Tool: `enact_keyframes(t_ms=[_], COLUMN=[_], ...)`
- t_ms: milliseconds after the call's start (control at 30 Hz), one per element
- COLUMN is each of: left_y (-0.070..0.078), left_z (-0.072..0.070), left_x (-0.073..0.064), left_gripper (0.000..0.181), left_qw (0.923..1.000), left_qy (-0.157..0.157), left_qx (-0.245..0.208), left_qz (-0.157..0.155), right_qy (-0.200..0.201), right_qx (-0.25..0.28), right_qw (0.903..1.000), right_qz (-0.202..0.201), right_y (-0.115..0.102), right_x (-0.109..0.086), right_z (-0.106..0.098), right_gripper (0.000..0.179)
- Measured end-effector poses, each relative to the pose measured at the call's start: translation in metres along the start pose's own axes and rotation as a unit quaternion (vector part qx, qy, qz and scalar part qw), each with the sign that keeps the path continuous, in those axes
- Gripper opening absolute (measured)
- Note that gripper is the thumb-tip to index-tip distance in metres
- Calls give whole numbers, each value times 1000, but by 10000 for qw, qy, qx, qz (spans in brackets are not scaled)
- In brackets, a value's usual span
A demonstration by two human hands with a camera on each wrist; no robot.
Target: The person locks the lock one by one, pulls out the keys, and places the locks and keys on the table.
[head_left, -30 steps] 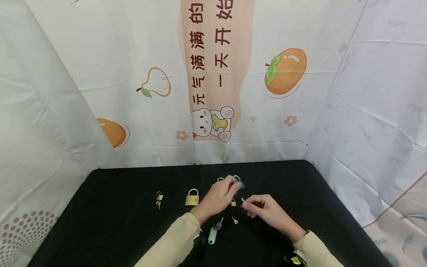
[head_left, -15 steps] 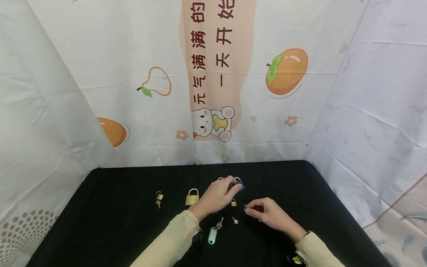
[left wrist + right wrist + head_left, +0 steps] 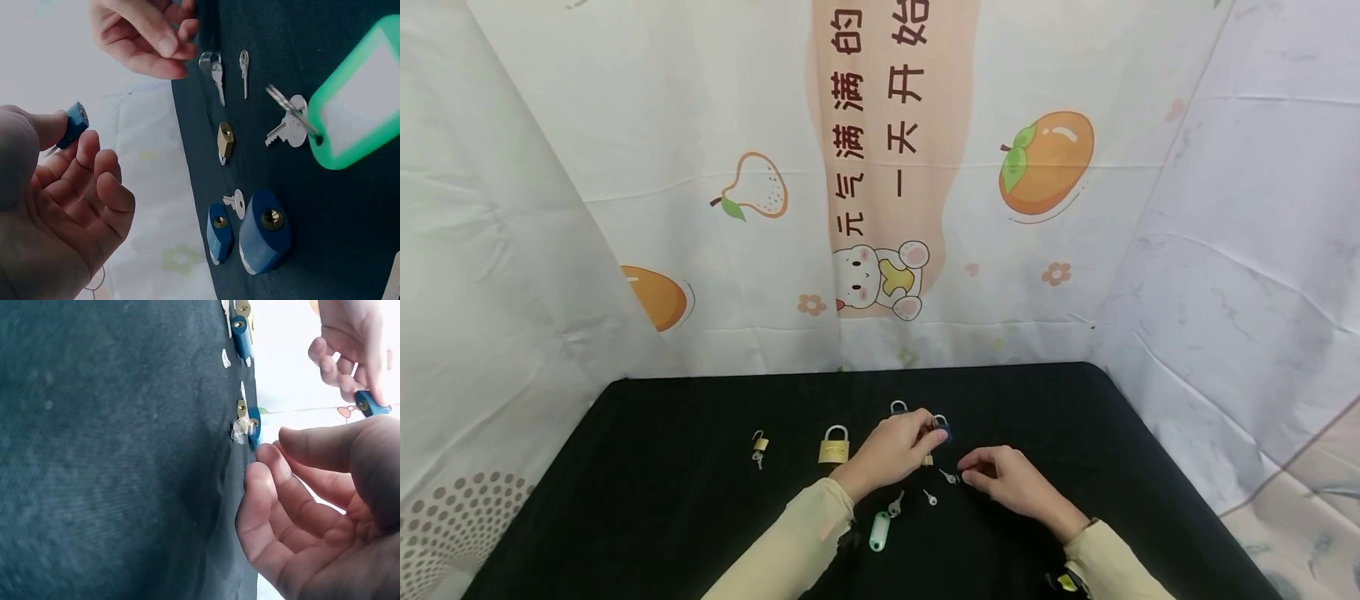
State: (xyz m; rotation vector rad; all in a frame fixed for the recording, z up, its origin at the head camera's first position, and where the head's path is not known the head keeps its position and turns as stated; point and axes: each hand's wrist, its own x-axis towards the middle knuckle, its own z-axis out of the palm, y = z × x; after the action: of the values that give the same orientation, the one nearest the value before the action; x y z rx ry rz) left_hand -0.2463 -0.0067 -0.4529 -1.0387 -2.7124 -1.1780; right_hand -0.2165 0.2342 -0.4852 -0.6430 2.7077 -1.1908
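Observation:
My left hand (image 3: 887, 454) pinches a small blue padlock (image 3: 75, 128) between thumb and index finger, with its shackle up in the head view. My right hand (image 3: 1015, 479) has loosely bent fingers and holds nothing; the fingertips stand just right of a small key on a ring (image 3: 949, 477) lying on the black cloth. A second small key (image 3: 931, 497) lies nearer me. Between the hands is a small brass padlock (image 3: 225, 139), partly hidden by my left hand in the head view. Two more blue padlocks (image 3: 265, 231) and a key (image 3: 236, 204) show in the left wrist view.
A green key tag (image 3: 880, 532) with a key lies at the front of the black-covered table (image 3: 647, 500). Left of my left hand are a large brass padlock (image 3: 833, 451) and a small brass one (image 3: 761, 446) with keys. Printed curtains (image 3: 737, 275) close off the back and sides.
My right hand has lowered the small key to the cloth, let it go and drawn slightly right. My left hand has come down a little with the blue padlock.

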Motion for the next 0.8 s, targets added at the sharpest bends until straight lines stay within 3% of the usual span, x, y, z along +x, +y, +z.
enact_keyframes(t_ms=[333, 500, 800], left_y=[0, -4, -15], left_z=[0, 7, 30], left_x=[0, 6, 19], left_gripper=[20, 19, 18], left_qw=[9998, 9992, 9956], left_qy=[-130, -262, -543], left_qx=[138, 232, 397], left_qz=[14, -170, -656], right_qy=[433, 641, 230], right_qx=[569, 912, 1169], right_qw=[9973, 9937, 9926], right_qz=[-140, -145, 234], right_y=[-11, -17, -14], right_x=[2, 10, 12], right_z=[-4, -6, -5], right_gripper=[20, 27, 36])
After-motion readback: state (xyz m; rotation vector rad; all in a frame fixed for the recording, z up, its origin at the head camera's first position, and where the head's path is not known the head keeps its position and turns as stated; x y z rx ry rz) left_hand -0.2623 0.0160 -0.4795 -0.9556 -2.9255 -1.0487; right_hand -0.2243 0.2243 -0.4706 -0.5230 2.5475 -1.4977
